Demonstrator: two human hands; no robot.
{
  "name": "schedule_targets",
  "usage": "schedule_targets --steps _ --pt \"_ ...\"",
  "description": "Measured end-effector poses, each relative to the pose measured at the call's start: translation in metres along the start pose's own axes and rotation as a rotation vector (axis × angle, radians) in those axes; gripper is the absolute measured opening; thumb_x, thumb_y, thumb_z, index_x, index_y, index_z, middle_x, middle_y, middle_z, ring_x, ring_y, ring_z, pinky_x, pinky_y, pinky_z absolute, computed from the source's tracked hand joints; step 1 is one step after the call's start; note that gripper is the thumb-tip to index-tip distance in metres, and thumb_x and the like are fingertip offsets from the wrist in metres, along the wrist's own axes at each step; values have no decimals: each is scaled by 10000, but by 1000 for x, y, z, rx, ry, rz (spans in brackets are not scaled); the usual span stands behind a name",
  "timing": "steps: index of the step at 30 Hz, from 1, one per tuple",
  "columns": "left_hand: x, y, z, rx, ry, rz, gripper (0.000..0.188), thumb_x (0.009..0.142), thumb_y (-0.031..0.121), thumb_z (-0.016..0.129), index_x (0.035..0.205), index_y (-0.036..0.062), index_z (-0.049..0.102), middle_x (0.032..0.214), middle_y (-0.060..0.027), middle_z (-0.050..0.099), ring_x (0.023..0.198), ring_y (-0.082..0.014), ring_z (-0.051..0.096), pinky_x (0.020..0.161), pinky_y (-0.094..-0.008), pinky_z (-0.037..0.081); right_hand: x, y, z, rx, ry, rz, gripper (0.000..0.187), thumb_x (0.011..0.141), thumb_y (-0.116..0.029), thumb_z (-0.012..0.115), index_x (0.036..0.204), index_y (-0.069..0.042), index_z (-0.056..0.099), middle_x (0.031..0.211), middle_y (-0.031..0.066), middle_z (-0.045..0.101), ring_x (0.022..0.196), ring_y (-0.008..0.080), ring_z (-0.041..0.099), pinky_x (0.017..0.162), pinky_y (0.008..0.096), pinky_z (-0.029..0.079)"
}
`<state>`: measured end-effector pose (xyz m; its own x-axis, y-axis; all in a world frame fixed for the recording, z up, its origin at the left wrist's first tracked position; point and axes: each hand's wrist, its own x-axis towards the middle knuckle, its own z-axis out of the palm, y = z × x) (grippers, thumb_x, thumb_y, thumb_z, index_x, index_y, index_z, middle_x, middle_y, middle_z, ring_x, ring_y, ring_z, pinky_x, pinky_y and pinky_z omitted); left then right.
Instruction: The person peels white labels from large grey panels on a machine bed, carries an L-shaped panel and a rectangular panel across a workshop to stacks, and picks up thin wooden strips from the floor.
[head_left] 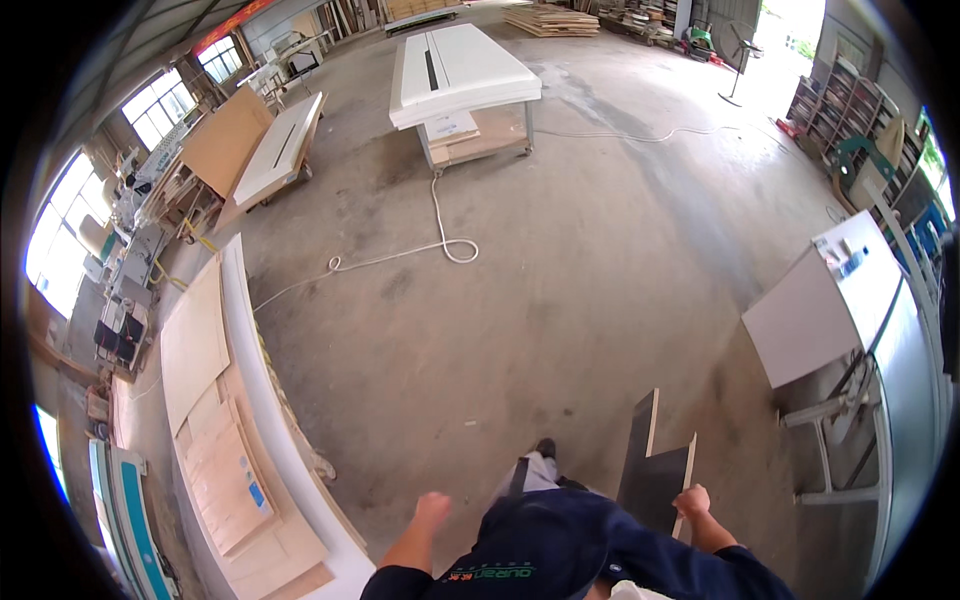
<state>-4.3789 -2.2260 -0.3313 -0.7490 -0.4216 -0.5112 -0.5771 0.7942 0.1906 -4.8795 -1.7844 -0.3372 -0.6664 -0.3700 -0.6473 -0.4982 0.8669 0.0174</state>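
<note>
My right hand (692,500) grips the pale edge of dark grey boards (668,480), carried upright at my right side. They look like two boards together, one reaching farther ahead than the other; their lower part is hidden behind my arm and body. My left hand (432,508) hangs at my left side, curled into a loose fist with nothing seen in it. Nearest to it is a long stack of sheets (205,340), plywood lying on white panels, along my left. One of my dark shoes (545,447) shows on the concrete floor ahead of my body.
Ahead stands a wheeled cart with white panels (465,65). A white cord (400,254) loops over the floor from it. On the right is a metal-framed machine table (905,350) with a white panel (805,320). A leaning brown board (228,140) and machines line the left.
</note>
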Motion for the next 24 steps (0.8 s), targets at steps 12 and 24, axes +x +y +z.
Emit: schedule_targets --steps 12,24 --pt "444 -1 -323 -1199 494 -325 192 753 231 563 671 60 593 615 -49 598 592 -142 560 551 -305 435 221 -78 -255 -498 -173 -311 166 757 -278 627 911 -307 682 780 -80 668 777 97 654 712 243 514" --pt "562 39 -318 -582 -438 -305 168 748 173 573 838 82 682 754 -93 665 578 -187 635 583 -321 511 426 -119 -463 175 -163 132 296 655 -373 687 801 -116 702 786 83 675 789 253 658 727 339 526"
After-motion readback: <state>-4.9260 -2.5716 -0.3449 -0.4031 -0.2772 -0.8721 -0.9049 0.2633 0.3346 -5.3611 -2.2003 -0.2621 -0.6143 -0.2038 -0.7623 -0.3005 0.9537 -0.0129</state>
